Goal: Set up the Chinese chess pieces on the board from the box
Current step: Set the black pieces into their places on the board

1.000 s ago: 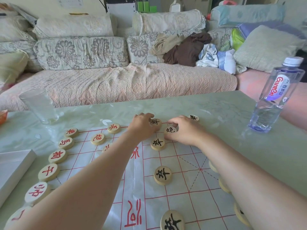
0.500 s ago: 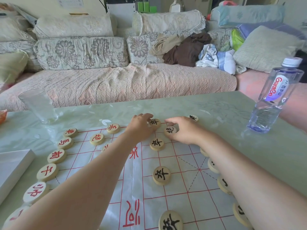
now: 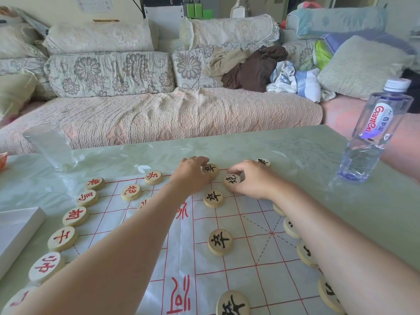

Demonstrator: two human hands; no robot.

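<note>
- The left hand (image 3: pixel 193 173) pinches a round wooden black-marked piece (image 3: pixel 210 169).
- The right hand (image 3: pixel 252 178) pinches another (image 3: pixel 231 179).
- Slide each gently onto a line crossing.

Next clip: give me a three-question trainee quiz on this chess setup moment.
1. True or false: the water bottle lies on its side.
2. What colour are the characters on the pieces touched by the left hand and right hand: (a) red, (b) black, (c) green?
3. Which object stands at the table's far left, beyond the red pieces?

Key: 1 false, it stands upright; 2 b; 3 the empty glass.
</note>
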